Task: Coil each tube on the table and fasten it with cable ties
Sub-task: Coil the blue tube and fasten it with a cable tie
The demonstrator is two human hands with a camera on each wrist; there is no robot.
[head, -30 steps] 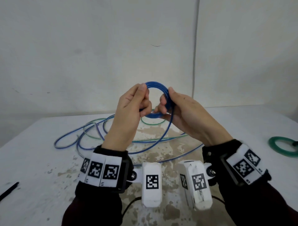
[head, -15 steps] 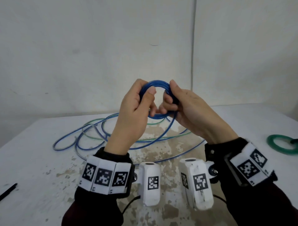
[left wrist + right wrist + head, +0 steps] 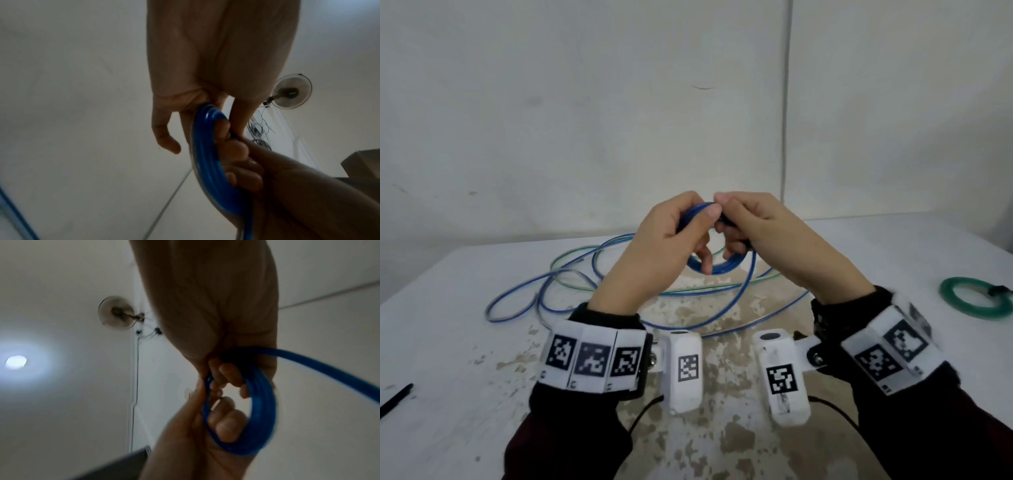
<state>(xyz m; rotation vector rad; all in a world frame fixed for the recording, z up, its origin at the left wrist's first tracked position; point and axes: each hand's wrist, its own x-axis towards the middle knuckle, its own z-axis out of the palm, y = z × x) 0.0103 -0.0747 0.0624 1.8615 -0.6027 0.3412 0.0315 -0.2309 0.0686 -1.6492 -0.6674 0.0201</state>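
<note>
Both hands hold a small blue tube coil (image 3: 722,268) in the air above the table. My left hand (image 3: 671,236) grips its left side, thumb on the top rim. My right hand (image 3: 756,228) curls round its right side, and the two thumbs nearly meet at the top. In the left wrist view the blue coil (image 3: 207,154) runs through my left hand's fingers (image 3: 164,139). In the right wrist view the blue coil (image 3: 261,410) hangs from my right hand (image 3: 216,313). The uncoiled blue tube (image 3: 743,298) trails from the coil down to the table.
A loose green tube (image 3: 571,257) lies tangled with the blue one at the table's back. A coiled green tube (image 3: 976,303) lies at the right edge. A thin black strip (image 3: 395,399) lies at the left edge. A white wall stands behind the table (image 3: 465,308).
The coil faced me upright before. Now both hands have closed over its top and tipped it, so only its lower arc shows under the fingers.
</note>
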